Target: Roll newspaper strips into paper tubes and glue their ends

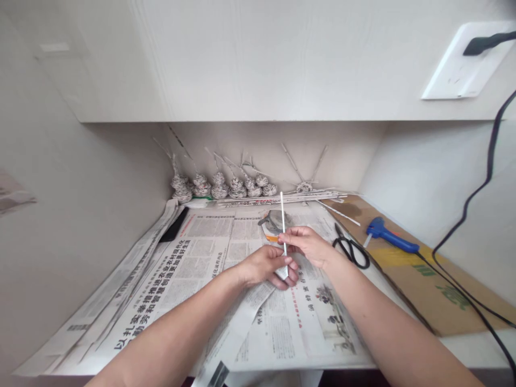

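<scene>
Newsprint strip [241, 325], reaching the surface's near edge [467, 345], is pinched by the left hand [266, 263]; the white tube [282, 217] is pinched upright by the right hand [305, 243], apparently for steadiness. Woven shapes [220, 189] are lined along the far edge, seemingly for clearance.

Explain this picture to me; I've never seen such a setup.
No machine here: a camera on a person's head looks forward and down at their two bare hands. The left hand and right hand hold a slim white stick; a paper strip trails below the left. Newspaper covers much of the surface. To the right lie black scissors and, on cardboard, a blue glue gun. Behind are thin rods and gourd-shaped pieces.
</scene>
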Demonstrator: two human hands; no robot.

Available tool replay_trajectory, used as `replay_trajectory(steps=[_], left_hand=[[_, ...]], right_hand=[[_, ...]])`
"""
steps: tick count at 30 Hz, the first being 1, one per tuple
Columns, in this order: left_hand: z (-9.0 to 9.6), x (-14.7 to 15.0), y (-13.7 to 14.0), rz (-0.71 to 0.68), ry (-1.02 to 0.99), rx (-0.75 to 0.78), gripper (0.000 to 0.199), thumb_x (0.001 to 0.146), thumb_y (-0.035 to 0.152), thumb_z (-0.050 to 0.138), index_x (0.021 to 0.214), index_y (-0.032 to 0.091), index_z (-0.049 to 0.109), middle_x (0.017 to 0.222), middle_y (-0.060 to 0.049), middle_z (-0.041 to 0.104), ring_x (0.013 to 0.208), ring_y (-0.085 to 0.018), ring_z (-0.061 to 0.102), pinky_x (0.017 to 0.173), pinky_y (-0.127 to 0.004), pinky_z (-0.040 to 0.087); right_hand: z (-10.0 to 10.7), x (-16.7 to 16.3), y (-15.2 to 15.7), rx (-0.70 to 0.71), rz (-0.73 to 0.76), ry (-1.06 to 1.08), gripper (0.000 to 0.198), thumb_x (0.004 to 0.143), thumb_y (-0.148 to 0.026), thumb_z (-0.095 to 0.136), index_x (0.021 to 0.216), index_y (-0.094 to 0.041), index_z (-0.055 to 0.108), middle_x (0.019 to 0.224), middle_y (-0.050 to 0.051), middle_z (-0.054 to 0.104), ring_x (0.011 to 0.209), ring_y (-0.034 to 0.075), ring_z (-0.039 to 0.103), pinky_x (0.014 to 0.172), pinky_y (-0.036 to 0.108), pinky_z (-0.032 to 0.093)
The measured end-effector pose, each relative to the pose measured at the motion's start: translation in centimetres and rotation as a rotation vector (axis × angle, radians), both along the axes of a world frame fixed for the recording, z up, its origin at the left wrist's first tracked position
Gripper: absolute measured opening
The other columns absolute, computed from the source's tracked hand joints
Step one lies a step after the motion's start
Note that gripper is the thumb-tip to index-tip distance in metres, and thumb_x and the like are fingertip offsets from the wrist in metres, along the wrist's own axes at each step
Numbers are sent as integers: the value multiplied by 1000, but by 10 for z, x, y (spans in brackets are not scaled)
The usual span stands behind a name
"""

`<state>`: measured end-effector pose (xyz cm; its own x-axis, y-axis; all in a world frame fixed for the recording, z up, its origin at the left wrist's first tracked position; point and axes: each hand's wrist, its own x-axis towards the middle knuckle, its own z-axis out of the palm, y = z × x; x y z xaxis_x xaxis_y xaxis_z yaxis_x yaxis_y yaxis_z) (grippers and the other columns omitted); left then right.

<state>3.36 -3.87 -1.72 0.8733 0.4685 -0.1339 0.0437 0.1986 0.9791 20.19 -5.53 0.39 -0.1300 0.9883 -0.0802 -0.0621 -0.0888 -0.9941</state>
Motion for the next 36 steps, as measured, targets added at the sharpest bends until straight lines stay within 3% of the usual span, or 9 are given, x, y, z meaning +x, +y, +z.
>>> replay_trajectory(steps=[3, 7, 12, 17, 22, 27, 32, 36], left_hand=[[2, -1, -1, -10, 5, 6, 42, 78, 49, 56, 92, 10, 62, 82, -12, 65, 73, -19, 65, 60, -30, 53], [6, 0, -2, 23, 15, -7, 42, 77, 50, 58, 90, 10, 62, 80, -11, 65, 70, -18, 65, 60, -31, 53], [5, 1, -2, 16, 31, -23, 40, 76, 48, 60, 90, 10, 61, 81, -11, 65, 71, -18, 65, 60, -30, 53], [5, 0, -1, 25, 23, -24, 38, 79, 45, 57, 92, 9, 61, 83, -12, 65, 72, -18, 65, 61, -32, 53], [6, 0, -2, 1, 48, -26, 37, 79, 44, 59, 94, 10, 61, 86, -13, 65, 74, -18, 64, 61, -31, 54], [8, 0, -2, 19, 52, -20, 38, 79, 44, 58, 94, 10, 60, 86, -13, 65, 74, -18, 64, 60, -31, 53], [7, 0, -2, 8, 64, -30, 37, 78, 44, 59, 92, 10, 61, 85, -12, 65, 76, -19, 64, 61, -31, 54], [6, -1, -1, 12, 37, -16, 37, 79, 44, 59, 94, 10, 61, 87, -13, 65, 76, -19, 64, 61, -30, 54]], right_hand=[[1, 0, 0, 31, -61, 5, 27, 67, -40, 73, 69, -14, 63, 69, 1, 63, 53, 7, 51, 53, 22, 42], [4, -2, -2, -25, 134, 0, 33, 71, -44, 68, 85, -15, 67, 70, 3, 64, 48, 10, 51, 49, 26, 42], [5, -4, -2, -20, -91, 13, 29, 62, -39, 76, 66, -15, 61, 64, 0, 61, 51, 9, 52, 49, 23, 41], [6, 1, -2, -13, 126, -2, 31, 70, -41, 70, 84, -14, 67, 78, 5, 66, 58, 11, 56, 56, 26, 46], [2, 2, -1, 5, -19, 14, 27, 64, -38, 76, 68, -15, 62, 68, 1, 63, 59, 11, 57, 57, 25, 45], [5, 2, -2, -11, 138, -27, 31, 70, -41, 70, 84, -14, 67, 76, 4, 66, 59, 12, 57, 58, 27, 46], [5, 0, -2, 16, -18, -3, 26, 66, -38, 74, 68, -15, 63, 68, 0, 62, 57, 9, 54, 57, 25, 44], [5, 1, -2, -6, 113, -2, 29, 71, -40, 70, 83, -15, 68, 76, 5, 65, 63, 13, 58, 59, 27, 46]])
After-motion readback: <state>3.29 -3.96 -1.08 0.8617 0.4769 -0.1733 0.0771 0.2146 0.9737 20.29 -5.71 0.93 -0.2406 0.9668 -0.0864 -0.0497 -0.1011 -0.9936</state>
